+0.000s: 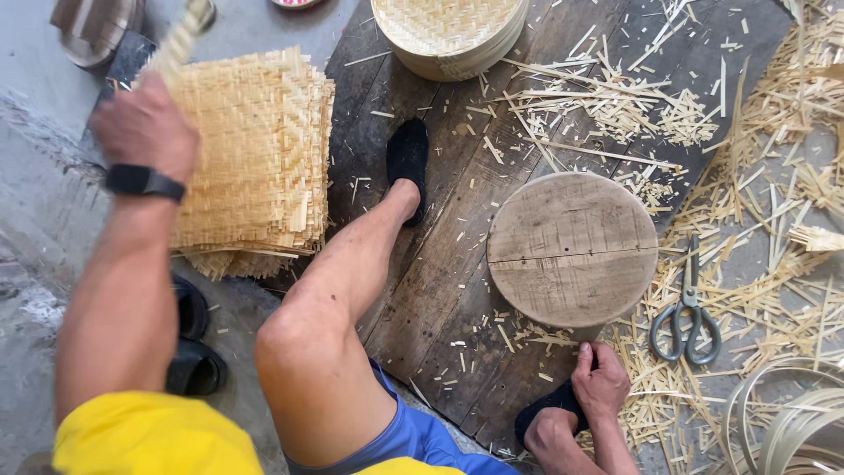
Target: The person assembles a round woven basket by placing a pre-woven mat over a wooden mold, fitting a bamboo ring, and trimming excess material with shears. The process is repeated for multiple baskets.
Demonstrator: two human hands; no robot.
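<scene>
1. One wide board floor of dark, worn planks [440,290] takes up the middle of the view, littered with pale bamboo slivers [615,105]; a deeper drift of offcuts [791,220] covers the ground to its right.
2. One thick stack of square woven bamboo mats [255,167] lies at the left edge of the planks, partly on the grey concrete [35,264].
3. One round wooden block [571,249], flat on top with a crack line across it, sits on the planks right of centre.
4. One stack of round woven trays [453,31] stands at the top edge, upside down.
5. Coils of bent bamboo strip [791,422] lie in the lower right corner.
6. One bare leg stretches across the planks, its foot in a black shoe [407,158] just right of the mats.
7. Left hand [145,127], with a black band on the wrist, is raised over the mat stack's upper left corner, fist closed around a pale woven strip [180,35] that blurs upward.
8. Right hand [600,383] rests near the block's lower edge, fingers curled down onto the other black shoe [549,405]; whether it grips the shoe I cannot tell.
9. One pair of metal scissors [687,312] lies in the offcuts, just right of the block, touched by neither hand.
10. Two black sandals [189,339] lie on the concrete under the left arm.
</scene>
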